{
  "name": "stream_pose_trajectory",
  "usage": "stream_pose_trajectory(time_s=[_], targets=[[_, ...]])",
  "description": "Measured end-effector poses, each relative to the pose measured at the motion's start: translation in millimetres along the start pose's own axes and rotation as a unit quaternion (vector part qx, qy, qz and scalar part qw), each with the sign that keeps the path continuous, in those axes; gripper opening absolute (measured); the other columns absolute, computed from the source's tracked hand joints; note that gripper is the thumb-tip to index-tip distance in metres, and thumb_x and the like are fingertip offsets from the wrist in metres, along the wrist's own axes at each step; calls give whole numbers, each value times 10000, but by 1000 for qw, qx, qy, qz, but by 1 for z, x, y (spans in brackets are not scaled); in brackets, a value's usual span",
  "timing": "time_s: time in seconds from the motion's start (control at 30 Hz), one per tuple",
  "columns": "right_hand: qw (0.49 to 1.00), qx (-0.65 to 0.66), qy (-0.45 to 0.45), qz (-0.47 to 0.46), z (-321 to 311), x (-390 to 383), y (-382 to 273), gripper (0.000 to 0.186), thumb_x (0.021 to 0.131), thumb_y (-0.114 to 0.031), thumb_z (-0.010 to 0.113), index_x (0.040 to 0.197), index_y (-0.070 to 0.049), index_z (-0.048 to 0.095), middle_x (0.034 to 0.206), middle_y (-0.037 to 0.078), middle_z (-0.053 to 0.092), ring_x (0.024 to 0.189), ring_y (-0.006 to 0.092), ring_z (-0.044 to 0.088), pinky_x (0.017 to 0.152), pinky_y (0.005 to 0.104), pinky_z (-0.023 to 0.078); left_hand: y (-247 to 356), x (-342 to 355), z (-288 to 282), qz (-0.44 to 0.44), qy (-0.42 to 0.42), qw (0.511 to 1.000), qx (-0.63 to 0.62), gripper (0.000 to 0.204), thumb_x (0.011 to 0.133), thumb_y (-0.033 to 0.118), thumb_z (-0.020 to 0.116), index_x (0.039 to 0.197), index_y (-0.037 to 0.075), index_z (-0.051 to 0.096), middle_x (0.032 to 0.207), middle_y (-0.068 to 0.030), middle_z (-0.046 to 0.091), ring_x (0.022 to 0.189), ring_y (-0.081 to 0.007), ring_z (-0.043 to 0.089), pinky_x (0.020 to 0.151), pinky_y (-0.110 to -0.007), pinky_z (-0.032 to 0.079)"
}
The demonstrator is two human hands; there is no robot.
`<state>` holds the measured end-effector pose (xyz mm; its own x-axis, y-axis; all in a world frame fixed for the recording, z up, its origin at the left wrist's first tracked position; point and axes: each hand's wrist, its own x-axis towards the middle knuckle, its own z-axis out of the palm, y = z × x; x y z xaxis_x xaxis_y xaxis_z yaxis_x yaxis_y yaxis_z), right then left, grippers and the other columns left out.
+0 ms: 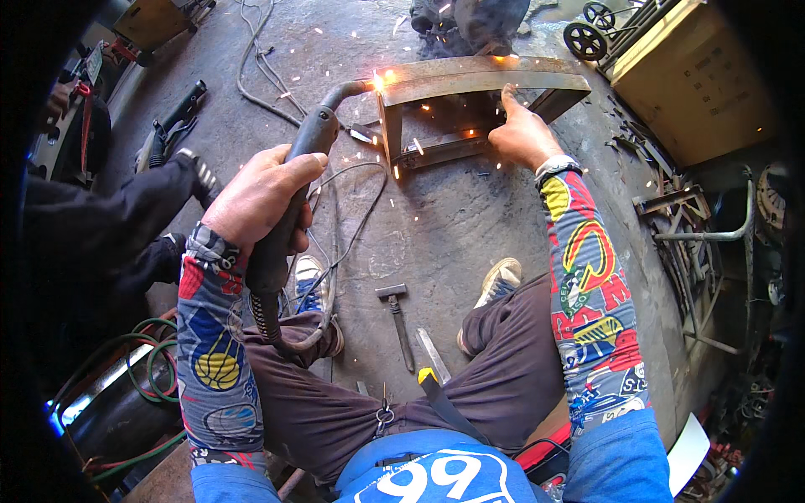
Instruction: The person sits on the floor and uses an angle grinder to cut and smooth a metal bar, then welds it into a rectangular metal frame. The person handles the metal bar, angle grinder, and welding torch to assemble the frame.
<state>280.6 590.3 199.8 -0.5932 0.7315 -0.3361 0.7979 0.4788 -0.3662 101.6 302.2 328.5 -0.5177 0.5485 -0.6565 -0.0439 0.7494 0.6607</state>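
My left hand (264,193) is wrapped around the black handle of a welding torch (315,132). The torch's bent neck reaches the left top corner of a rectangular steel frame (482,77), where a bright orange glow and flying sparks show. At the frame's right side, my right hand (527,137) grips it, one finger stretched up against the top bar and the others curled, partly hidden. The frame stands on the concrete floor. A hammer (397,325) lies between my feet, beside a flat metal strip (433,355).
Torch cable (322,335) loops down by my left leg. Another person's dark-clothed leg (117,222) is at the left, near an angle grinder (163,134). A large cardboard box (700,84) and scrap metal (683,239) line the right. Dark machinery (474,23) stands behind the frame.
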Motion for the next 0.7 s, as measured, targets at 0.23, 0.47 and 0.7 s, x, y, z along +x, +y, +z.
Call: stream_pose_trajectory(time_s=[0.23,0.47,0.7], targets=[[1000,-13,23,-9,3,2,2,898,848,-144,522,1666,-48,164,1361,326,622,1285,433,615,1127,457,449,0,6,1,-1,-4,1000,1,430,994,402,630,1183,38,500,723,-62,590,468,-143,591,427,-298,531],[999,3,-36,14,-2,4,4,955,839,-191,554,1671,-44,109,1366,324,619,1264,437,628,1106,483,469,-3,8,0,0,-9,1000,6,441,979,434,639,1163,69,473,704,-61,605,464,-148,618,426,-294,553],[1000,-3,3,-5,-2,-3,0,926,835,-172,538,1665,-38,151,1298,332,651,1245,441,634,1082,466,474,2,3,1,-4,-10,1000,10,450,999,396,615,1198,10,499,726,-59,593,500,-138,606,457,-295,541]])
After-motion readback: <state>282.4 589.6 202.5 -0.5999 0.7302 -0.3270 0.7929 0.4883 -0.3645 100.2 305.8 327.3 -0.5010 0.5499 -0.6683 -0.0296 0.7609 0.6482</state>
